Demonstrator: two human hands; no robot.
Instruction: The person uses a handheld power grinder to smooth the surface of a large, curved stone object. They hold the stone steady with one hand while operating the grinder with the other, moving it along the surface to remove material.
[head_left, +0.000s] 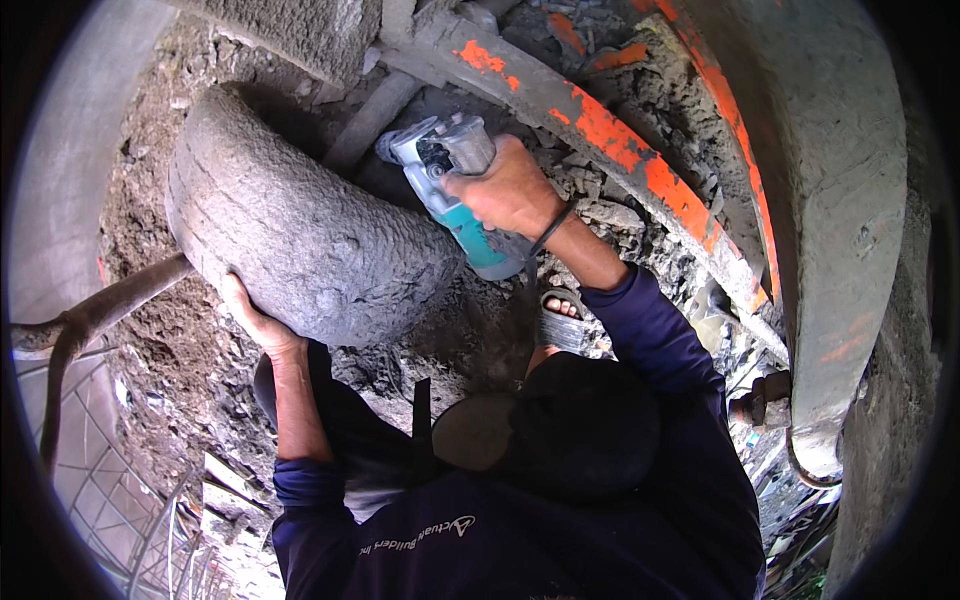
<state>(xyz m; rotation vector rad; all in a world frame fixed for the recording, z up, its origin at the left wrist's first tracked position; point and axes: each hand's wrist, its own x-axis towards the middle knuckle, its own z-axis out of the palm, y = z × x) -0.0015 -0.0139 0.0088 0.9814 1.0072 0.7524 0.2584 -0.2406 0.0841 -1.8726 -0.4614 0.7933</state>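
My right hand [510, 185] grips a dusty power tool [470, 235] with a teal body and a grey metal head, held over dark rubble at the centre. My left hand [258, 315] rests against the lower left edge of a thick, curved grey piece [260, 215] with a rough, crusted surface, its fingertips partly hidden along that edge. The tool is just to the right of this piece's curve; whether the two touch I cannot tell. A dark cord runs by my right wrist. My sandalled foot [560, 310] shows below the tool.
Grey steel beams [610, 140] with flaking orange paint arc across the upper right, beside a large curved metal panel [840, 250]. A pipe or handle [120, 300] lies at the left, above wire mesh [110, 460]. Broken debris [170, 400] covers the ground. A rough slab [290, 30] sits at the top.
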